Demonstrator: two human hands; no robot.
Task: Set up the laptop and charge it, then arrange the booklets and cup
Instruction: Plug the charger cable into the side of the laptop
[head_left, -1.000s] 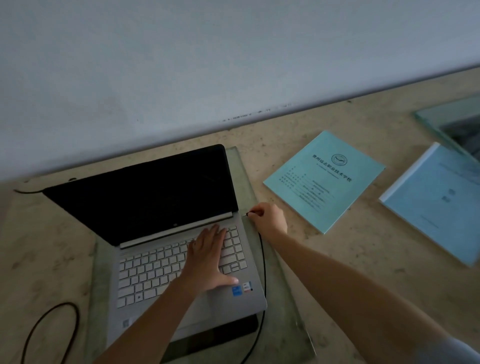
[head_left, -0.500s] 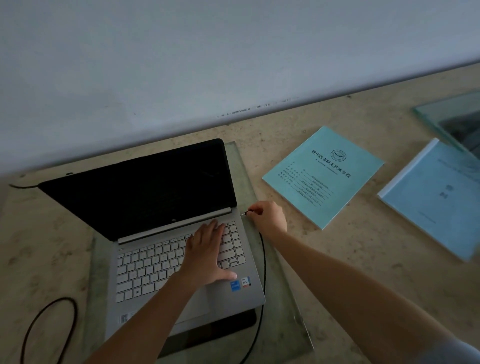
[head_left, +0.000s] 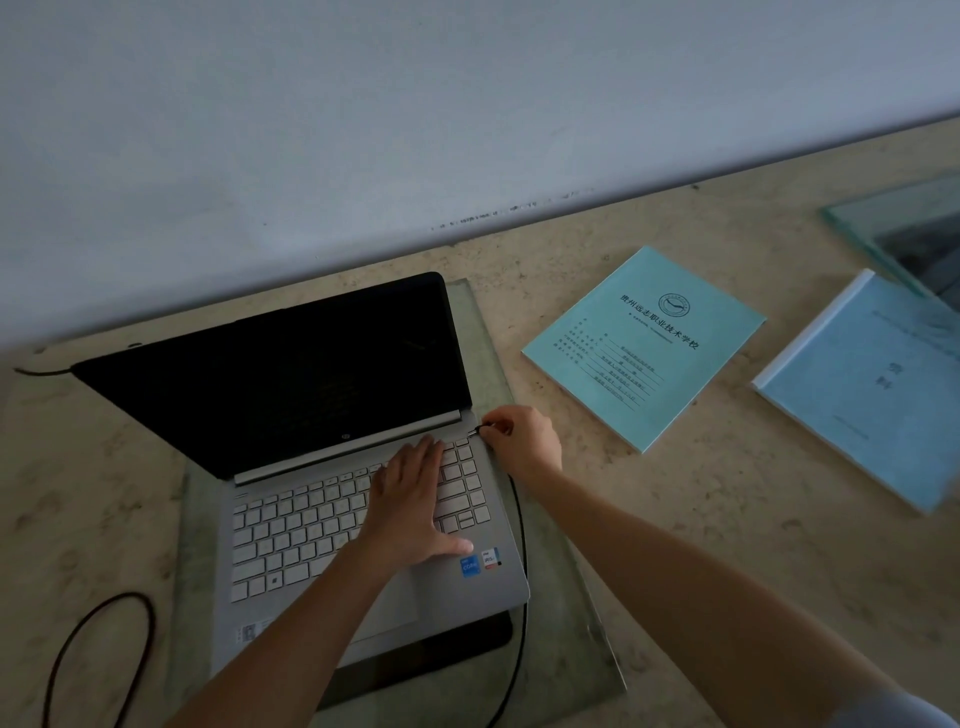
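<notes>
Open laptop (head_left: 291, 374) on a glass sheet (head_left: 561, 613) on the bench (head_left: 701, 519), screen dark. Left hand (head_left: 413, 506) flat on the right half of its keyboard. Right hand (head_left: 524, 441) at the laptop's right edge by the hinge, pinching a charger plug (head_left: 483, 428), tip at the casing. Right of the laptop, teal booklet (head_left: 644, 348) nearer, blue booklet (head_left: 872, 384) farther.

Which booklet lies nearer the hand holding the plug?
The teal booklet with the round emblem, close to the right hand; the blue booklet with a white spine lies farther right.
</notes>
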